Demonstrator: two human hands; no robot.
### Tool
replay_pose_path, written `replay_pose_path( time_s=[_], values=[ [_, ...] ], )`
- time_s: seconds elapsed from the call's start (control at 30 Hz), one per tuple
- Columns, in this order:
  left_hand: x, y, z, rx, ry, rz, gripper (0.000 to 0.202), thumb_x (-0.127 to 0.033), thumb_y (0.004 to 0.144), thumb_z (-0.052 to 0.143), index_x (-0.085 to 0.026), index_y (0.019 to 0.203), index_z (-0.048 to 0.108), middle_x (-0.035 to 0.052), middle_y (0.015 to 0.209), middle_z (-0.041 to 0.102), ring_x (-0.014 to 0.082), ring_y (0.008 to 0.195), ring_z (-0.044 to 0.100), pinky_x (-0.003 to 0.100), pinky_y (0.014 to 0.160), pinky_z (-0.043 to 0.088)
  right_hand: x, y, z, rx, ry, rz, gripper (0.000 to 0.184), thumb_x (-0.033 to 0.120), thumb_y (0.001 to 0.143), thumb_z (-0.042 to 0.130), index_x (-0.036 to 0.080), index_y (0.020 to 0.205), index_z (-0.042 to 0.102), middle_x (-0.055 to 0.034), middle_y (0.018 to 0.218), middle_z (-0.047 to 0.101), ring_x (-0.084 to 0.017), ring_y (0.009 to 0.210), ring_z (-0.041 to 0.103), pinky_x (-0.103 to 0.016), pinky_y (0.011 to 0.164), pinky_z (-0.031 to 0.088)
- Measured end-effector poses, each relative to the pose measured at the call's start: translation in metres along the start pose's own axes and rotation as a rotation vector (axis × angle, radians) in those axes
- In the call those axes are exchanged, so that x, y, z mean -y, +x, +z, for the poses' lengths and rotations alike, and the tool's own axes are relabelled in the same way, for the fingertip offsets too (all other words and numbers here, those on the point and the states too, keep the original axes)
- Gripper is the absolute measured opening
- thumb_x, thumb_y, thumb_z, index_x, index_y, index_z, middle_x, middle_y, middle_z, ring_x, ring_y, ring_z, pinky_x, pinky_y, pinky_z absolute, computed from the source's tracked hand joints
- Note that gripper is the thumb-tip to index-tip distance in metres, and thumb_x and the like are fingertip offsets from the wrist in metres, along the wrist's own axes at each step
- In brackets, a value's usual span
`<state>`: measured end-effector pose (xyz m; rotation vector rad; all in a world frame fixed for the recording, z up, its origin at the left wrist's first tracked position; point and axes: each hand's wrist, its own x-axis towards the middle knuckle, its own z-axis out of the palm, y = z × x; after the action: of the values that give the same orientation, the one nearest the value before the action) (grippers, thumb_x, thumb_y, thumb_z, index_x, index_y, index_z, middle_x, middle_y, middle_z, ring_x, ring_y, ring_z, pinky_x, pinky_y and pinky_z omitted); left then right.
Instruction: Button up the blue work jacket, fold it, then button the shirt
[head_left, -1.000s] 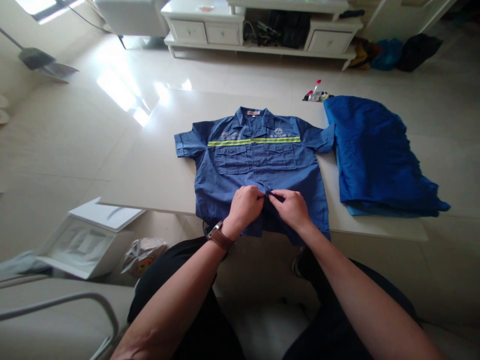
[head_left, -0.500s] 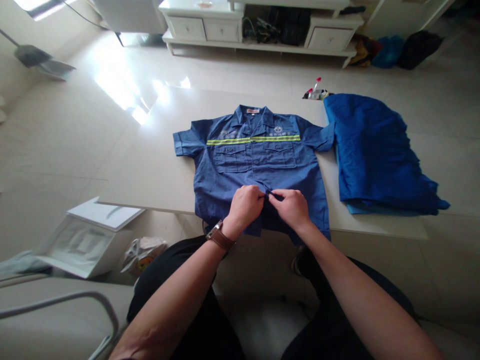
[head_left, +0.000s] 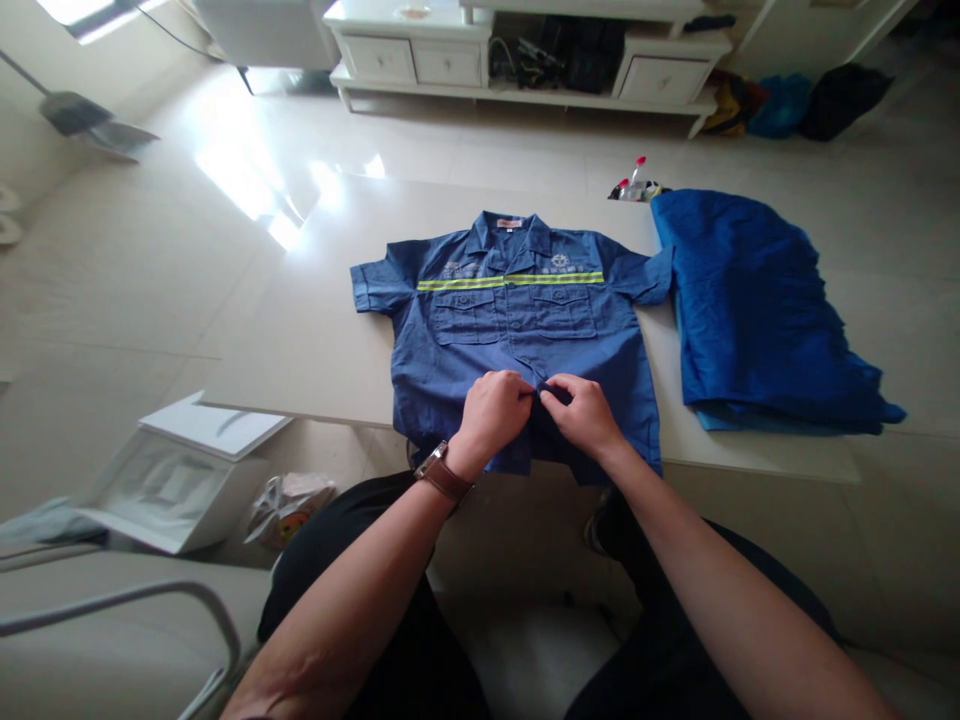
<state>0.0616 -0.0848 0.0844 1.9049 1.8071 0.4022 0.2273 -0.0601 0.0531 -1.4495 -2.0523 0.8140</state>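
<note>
Left hand and right hand pinch the blue work shirt at its placket (limp cloth, best held there).

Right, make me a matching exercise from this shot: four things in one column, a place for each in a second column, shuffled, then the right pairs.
Things:
1) brown leather watch strap
2) blue work shirt
3) bright blue garment
4) white drawer cabinet

Places:
A) on the floor beyond the table
B) around the left wrist
C) flat on the table, under the left hand and right hand
D) bunched at the table's right end

Pairs: 1-B, 2-C, 3-D, 4-A.
</note>
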Motion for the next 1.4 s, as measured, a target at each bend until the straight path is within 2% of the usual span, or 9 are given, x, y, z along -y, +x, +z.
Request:
replay_pose_path(
  time_s=[0.23,0.4,0.6,0.83,1.0,1.1,1.2,1.27,1.4],
  values=[
    [-0.001,-0.001,-0.003,0.035,0.03,0.01,0.025,-0.017,0.09,0.057,-0.022,0.087,0.082,0.0073,0.092,0.076,0.0202,0.085,0.067,0.03,0.078,0.044,0.007,0.001,-0.005,0.084,0.056,0.006,0.031,0.042,0.093,0.054,0.019,0.076,0.064,-0.0031,0.075,0.068,-0.018,0.074,0.061,-0.026,0.071,0.042],
    [0.001,-0.001,-0.002,0.021,0.028,0.054,0.027,-0.018,0.092,0.055,-0.021,0.086,0.081,0.0069,0.09,0.075,0.0193,0.084,0.066,0.03,0.078,0.044,0.005,0.002,-0.005,0.095,0.097,-0.016,0.035,0.042,0.096,0.049,0.019,0.072,0.059,0.001,0.068,0.057,-0.014,0.069,0.054,-0.025,0.067,0.037],
    [0.002,0.001,0.0,0.004,0.038,0.073,0.028,-0.02,0.095,0.055,-0.02,0.086,0.081,0.0067,0.089,0.076,0.0197,0.085,0.068,0.03,0.076,0.044,0.004,0.003,-0.003,0.084,0.175,0.005,0.036,0.043,0.095,0.049,0.019,0.07,0.057,0.0011,0.067,0.055,-0.014,0.069,0.054,-0.025,0.067,0.037],
    [-0.002,-0.003,-0.003,0.011,-0.005,0.049,0.028,-0.017,0.089,0.059,-0.027,0.1,0.084,0.0036,0.097,0.079,0.0216,0.091,0.071,0.031,0.081,0.048,-0.005,0.007,-0.004,-0.036,-0.019,0.134,0.034,0.041,0.094,0.047,0.02,0.072,0.062,-0.0028,0.071,0.064,-0.016,0.07,0.056,-0.025,0.068,0.039],
    [0.011,-0.005,-0.002,0.167,0.055,0.046,0.023,-0.016,0.081,0.066,-0.027,0.093,0.083,0.0047,0.093,0.078,0.0229,0.089,0.071,0.031,0.077,0.051,-0.009,0.008,-0.017,-0.048,-0.14,0.223,0.032,0.035,0.088,0.051,0.02,0.06,0.057,-0.0025,0.063,0.061,-0.017,0.068,0.057,-0.026,0.065,0.037],
    [0.02,-0.006,0.001,0.305,0.041,0.052,0.012,-0.025,0.078,0.077,-0.028,0.089,0.081,0.0035,0.091,0.077,0.0213,0.083,0.07,0.028,0.071,0.049,-0.016,0.009,-0.025,0.053,-0.289,0.302,0.032,0.034,0.084,0.055,0.021,0.055,0.058,-0.0031,0.06,0.061,-0.016,0.063,0.056,-0.027,0.059,0.033],
    [0.023,-0.006,0.004,0.363,0.049,0.048,0.016,-0.041,0.083,0.078,-0.026,0.086,0.078,0.0038,0.086,0.074,0.0211,0.08,0.068,0.029,0.072,0.05,-0.022,0.008,-0.028,0.294,-0.378,0.329,0.031,0.04,0.084,0.057,0.022,0.06,0.066,-0.0041,0.067,0.068,-0.018,0.065,0.06,-0.027,0.059,0.034],
    [0.024,-0.006,0.005,0.293,0.106,0.06,0.019,-0.041,0.089,0.073,-0.022,0.09,0.075,0.0064,0.092,0.073,0.0231,0.089,0.067,0.031,0.079,0.052,-0.024,0.006,-0.027,0.399,-0.404,0.324,0.03,0.049,0.085,0.06,0.024,0.073,0.073,-0.0052,0.079,0.074,-0.021,0.074,0.065,-0.027,0.063,0.039],
    [0.025,-0.004,0.012,0.155,0.232,0.069,0.029,-0.032,0.092,0.068,-0.016,0.116,0.069,0.0136,0.123,0.065,0.0294,0.118,0.057,0.036,0.091,0.053,-0.02,0.002,-0.019,0.414,-0.493,0.348,0.038,0.061,0.081,0.067,0.027,0.096,0.076,-0.0085,0.096,0.077,-0.027,0.085,0.071,-0.031,0.069,0.045]
  ],
)
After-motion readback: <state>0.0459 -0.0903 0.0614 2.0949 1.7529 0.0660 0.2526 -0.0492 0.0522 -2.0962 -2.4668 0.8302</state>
